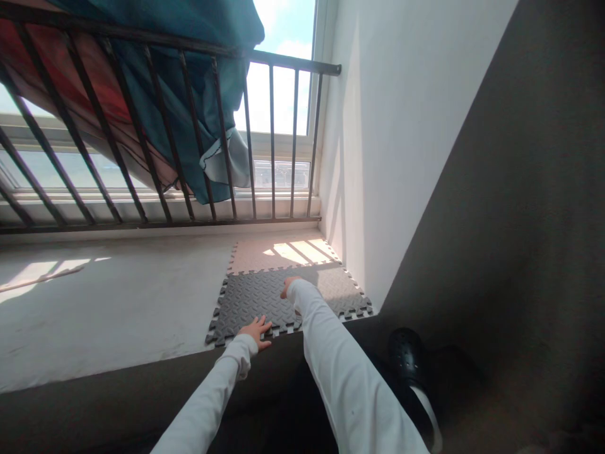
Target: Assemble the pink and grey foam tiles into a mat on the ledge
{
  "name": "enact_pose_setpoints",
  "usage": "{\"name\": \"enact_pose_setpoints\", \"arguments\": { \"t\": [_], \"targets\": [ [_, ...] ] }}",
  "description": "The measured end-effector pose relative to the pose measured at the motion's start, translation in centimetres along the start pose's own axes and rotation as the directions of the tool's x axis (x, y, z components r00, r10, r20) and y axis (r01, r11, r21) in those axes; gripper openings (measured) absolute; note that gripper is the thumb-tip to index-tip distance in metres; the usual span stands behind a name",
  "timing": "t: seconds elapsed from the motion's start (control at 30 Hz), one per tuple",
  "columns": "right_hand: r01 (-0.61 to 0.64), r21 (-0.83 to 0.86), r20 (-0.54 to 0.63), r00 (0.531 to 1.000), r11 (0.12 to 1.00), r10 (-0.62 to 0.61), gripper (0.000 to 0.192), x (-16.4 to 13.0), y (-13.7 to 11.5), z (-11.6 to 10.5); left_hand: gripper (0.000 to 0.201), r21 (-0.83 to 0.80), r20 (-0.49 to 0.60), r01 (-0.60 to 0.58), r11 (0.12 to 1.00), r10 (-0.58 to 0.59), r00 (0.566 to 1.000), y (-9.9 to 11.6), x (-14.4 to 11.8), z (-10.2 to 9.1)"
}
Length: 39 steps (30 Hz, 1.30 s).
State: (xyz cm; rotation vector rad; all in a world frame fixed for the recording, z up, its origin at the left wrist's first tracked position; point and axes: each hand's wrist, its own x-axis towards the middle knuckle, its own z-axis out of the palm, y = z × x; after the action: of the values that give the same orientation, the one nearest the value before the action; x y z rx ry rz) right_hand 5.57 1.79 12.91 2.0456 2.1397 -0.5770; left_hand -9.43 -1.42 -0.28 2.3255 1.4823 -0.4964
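**Grey mat [265, 296] at the lip of a sunlit ledge, one hand spread on its near edge**

From my end of the feed, the biggest thing is the white wall [416, 94] at two o'clock. The ledge [104, 315] runs from nine o'clock round to six, and the railing [293, 62] crosses from ten to one, with a teal cloth [177, 107] hanging behind it at eleven. The grey mat lies at six o'clock, with a pink mat [255, 255] against its twelve o'clock side. A dark shoe [406, 356] sits between four and five.

Smallest are the hands. My left hand [255, 331], at seven, has its fingers fanned over the mat's near edge. My right hand [289, 287] is over the middle of the grey mat, at half past six; I can't tell whether its fingers are spread or curled.

My worry is that near edge: it meets the ledge's lip, so a pull towards six could tip the teeth over the drop. Uneven pressure from the two hands might also lift the seam between the mats, or buckle the grey one against the wall.

The right sleeve [340, 353] hides part of the grey mat and much of its own hand. Glare washes out the pink mat's far side, shadow swallows the floor at five, and I can't judge how firmly the seam is locked.
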Motion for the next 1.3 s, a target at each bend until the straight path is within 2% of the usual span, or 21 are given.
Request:
{"name": "enact_pose_setpoints", "arguments": {
  "t": [0.1, 0.2, 0.37, 0.53, 0.73, 0.87, 0.97, 1.1, 1.2, 1.3],
  "targets": [
    [-0.056, -0.007, 0.054, 0.997, 0.998, 0.056, 0.050, 0.1, -1.2, 0.5, 0.071, -0.014, -0.008, -0.023, 1.000, 0.023, 1.000, -0.5, 0.2, 0.3],
    [-0.095, -0.015, 0.073, 0.993, 0.995, 0.096, 0.047, 0.0, -0.9, 1.7, 0.071, -0.027, -0.038, -0.033, 0.999, 0.032, 0.999, -0.8, 0.3, 0.7],
    [-0.180, -0.042, 0.105, 0.977, 0.983, 0.183, 0.047, 0.1, 2.4, 4.4, 0.070, -0.034, -0.103, -0.040, 0.999, 0.036, 0.994, -1.0, 0.0, 1.4],
    [-0.246, -0.050, 0.066, 0.966, 0.968, 0.249, 0.062, 0.6, 6.2, 7.4, 0.065, -0.094, -0.162, 0.023, 0.995, -0.038, 0.986, -0.4, -0.3, 2.1],
    [-0.184, -0.057, -0.007, 0.983, 0.981, 0.184, 0.057, 0.5, 10.0, 11.3, 0.062, -0.101, -0.183, 0.111, 0.989, -0.128, 0.975, 1.0, -0.2, 2.3],
    [-0.125, -0.037, -0.073, 0.990, 0.991, 0.122, 0.055, 0.5, 11.6, 12.8, 0.064, -0.104, -0.219, 0.176, 0.979, -0.196, 0.956, 2.4, 0.2, 2.0],
    [-0.110, -0.033, -0.100, 0.989, 0.993, 0.106, 0.057, 0.5, 11.9, 13.3, 0.071, -0.072, -0.213, 0.251, 0.965, -0.261, 0.941, 3.8, 1.0, 1.6],
    [-0.113, -0.029, -0.067, 0.992, 0.993, 0.110, 0.067, 0.5, 11.0, 13.1, 0.074, -0.038, -0.189, 0.327, 0.944, -0.328, 0.926, 5.4, 2.2, 0.9],
    [-0.140, -0.022, -0.067, 0.988, 0.990, 0.138, 0.067, 0.5, 9.9, 12.5, 0.076, -0.032, -0.148, 0.337, 0.941, -0.338, 0.929, 5.7, 2.7, 0.3],
    [-0.194, -0.035, -0.125, 0.974, 0.980, 0.188, 0.057, 0.4, 8.9, 12.1, 0.078, -0.002, -0.108, 0.301, 0.954, -0.300, 0.948, 5.4, 2.6, -0.4]
  ]
}}
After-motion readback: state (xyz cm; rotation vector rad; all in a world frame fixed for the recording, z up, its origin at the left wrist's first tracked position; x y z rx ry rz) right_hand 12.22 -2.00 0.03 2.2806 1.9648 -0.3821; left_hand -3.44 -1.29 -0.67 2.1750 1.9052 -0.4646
